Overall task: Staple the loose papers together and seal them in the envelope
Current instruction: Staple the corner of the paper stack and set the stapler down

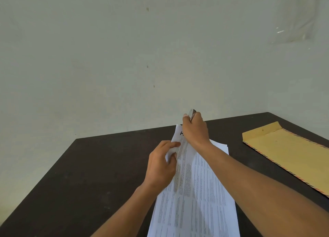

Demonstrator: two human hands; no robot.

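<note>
A stack of thin white printed papers [195, 192] lies lengthwise on the matte dark brown table [89, 174], its far left corner lifted and creased. The left hand [161, 165] pinches that curled left edge between thumb and fingers. The right hand [194, 128] is wrapped around a small metallic stapler [192, 114] at the top corner of the sheets, only its shiny end showing. A flat, long manila envelope [284, 153] with a striped border lies well apart to the right, flap open.

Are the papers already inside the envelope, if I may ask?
No, the papers lie outside, with the envelope apart to their right.
</note>
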